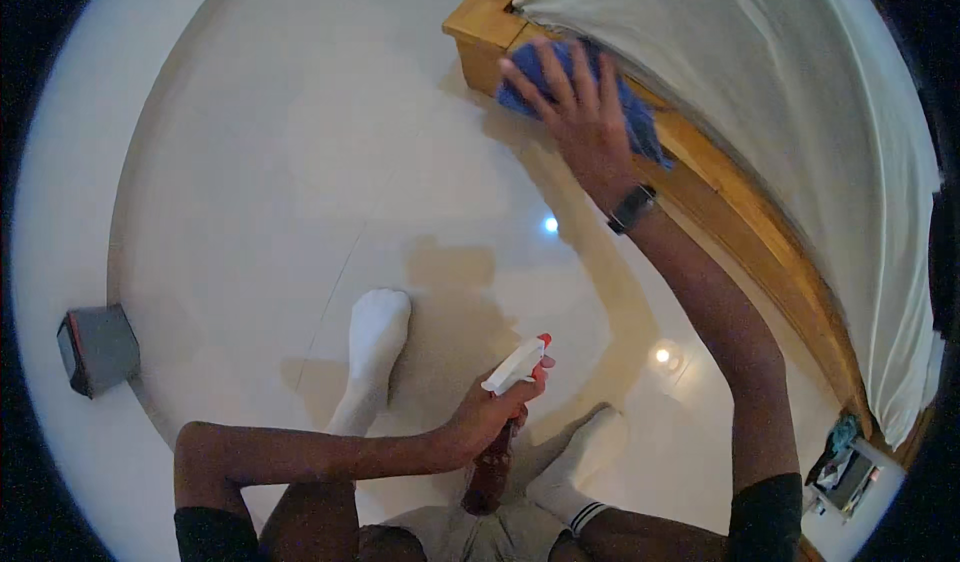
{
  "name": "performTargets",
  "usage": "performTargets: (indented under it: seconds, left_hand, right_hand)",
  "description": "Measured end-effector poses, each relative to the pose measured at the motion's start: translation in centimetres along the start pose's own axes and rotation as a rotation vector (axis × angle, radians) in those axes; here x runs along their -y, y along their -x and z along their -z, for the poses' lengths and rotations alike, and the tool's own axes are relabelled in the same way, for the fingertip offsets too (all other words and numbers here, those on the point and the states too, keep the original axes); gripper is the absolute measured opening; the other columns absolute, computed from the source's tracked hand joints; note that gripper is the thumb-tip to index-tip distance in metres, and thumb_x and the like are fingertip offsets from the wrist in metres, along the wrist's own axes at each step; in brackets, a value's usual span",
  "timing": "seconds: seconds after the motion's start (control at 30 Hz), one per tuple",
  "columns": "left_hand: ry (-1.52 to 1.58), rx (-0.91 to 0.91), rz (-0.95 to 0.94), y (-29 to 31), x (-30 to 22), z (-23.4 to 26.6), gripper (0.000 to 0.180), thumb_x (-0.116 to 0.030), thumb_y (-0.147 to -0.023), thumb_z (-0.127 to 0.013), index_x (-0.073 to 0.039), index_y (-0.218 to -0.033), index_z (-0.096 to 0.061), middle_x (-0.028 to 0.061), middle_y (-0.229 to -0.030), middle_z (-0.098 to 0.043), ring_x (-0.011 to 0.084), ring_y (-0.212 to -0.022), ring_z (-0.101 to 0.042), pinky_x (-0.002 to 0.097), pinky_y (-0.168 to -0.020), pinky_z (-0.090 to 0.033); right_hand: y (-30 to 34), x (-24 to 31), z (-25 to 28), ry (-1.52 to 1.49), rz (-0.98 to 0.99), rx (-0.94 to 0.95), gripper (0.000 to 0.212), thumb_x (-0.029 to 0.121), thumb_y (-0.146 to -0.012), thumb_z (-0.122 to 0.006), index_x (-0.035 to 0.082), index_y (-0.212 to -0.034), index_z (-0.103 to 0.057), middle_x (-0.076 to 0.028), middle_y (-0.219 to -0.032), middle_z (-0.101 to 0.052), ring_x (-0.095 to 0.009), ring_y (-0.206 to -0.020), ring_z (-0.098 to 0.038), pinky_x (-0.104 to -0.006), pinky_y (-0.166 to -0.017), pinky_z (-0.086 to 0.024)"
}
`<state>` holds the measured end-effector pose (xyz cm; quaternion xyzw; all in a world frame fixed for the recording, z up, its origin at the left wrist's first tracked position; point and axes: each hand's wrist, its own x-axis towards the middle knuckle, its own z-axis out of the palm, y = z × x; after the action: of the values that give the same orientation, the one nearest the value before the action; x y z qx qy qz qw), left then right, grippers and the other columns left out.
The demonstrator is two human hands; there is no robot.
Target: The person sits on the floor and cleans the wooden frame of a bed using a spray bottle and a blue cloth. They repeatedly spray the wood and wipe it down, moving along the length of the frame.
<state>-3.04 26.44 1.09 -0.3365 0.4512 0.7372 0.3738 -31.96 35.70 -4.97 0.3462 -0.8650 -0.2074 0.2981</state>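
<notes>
My right hand [585, 112] lies with fingers spread over a blue cloth [640, 127], pressing it against the wooden bed frame [485, 27] near its corner. Part of the cloth drapes down the frame's side. Close to my lap, my left hand [490, 417] is wrapped round the neck of a spray bottle [490, 477]. The bottle has a dark reddish-brown body and a white spray head with a red nozzle, which points up and to the right.
A pale sheet [720, 62] covers the mattress along the right. My feet in white socks [378, 327] rest on the glossy tiled floor [250, 162]. A dark grey box [105, 350] stands by the left wall. At the lower right is a small white unit [850, 477] holding assorted items.
</notes>
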Motion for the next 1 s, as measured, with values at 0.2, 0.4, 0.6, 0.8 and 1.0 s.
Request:
performTargets:
  seconds: [0.2,0.4,0.6,0.8,1.0]
  left_hand:
    - [-0.007,0.011,-0.056,-1.6,1.1,0.7,0.03,-0.039,-0.092,-0.065,-0.009,-0.09,-0.061,0.0021,-0.071,-0.06,0.0112,-0.06,-0.055,0.0285,-0.053,-0.045]
    - [-0.01,0.047,-0.061,-1.0,1.0,0.8,0.028,-0.036,-0.093,-0.064,-0.009,-0.088,-0.059,0.0024,-0.071,-0.06,0.0119,-0.062,-0.056,0.0287,-0.057,-0.046]
    - [-0.003,0.004,-0.064,-0.4,1.2,0.2,0.029,-0.037,-0.093,-0.064,-0.009,-0.088,-0.059,0.0029,-0.071,-0.06,0.0125,-0.062,-0.057,0.0293,-0.057,-0.046]
    - [0.014,-0.065,-0.026,-0.1,1.6,-0.4,0.032,-0.04,-0.093,-0.063,-0.009,-0.087,-0.06,0.0033,-0.072,-0.061,0.0138,-0.061,-0.057,0.0309,-0.057,-0.045]
    - [0.027,-0.044,0.032,-0.8,1.6,-0.8,0.034,-0.043,-0.09,-0.065,-0.009,-0.086,-0.061,0.0028,-0.071,-0.061,0.0139,-0.06,-0.057,0.0309,-0.056,-0.046]
  right_hand:
    - [-2.2,2.7,-1.8,0.041,0.13,-0.154,0.07,0.028,-0.096,-0.043,0.024,-0.159,-0.016,-0.008,-0.164,-0.021,-0.024,-0.148,-0.027,-0.0458,-0.121,-0.025]
    - [8.6,-1.1,-5.2,0.17,0.327,0.008,0.074,0.028,-0.092,-0.041,0.006,-0.158,-0.014,-0.008,-0.165,-0.018,-0.017,-0.151,-0.02,-0.033,-0.124,-0.018]
    - [18.8,-5.7,-6.2,0.119,0.219,0.144,0.073,0.033,-0.091,-0.041,0.024,-0.159,-0.016,0.005,-0.166,-0.018,-0.012,-0.15,-0.02,-0.0429,-0.125,-0.005]
    - [9.2,-2.9,-5.2,0.357,0.283,0.096,0.075,0.029,-0.091,-0.043,0.021,-0.159,-0.013,0.0,-0.166,-0.015,-0.015,-0.151,-0.018,-0.0398,-0.126,-0.011]
    - [1.3,2.4,-6.3,0.08,0.219,-0.029,0.072,0.028,-0.092,-0.043,0.019,-0.158,-0.016,-0.003,-0.165,-0.016,-0.017,-0.152,-0.016,-0.0354,-0.125,-0.017]
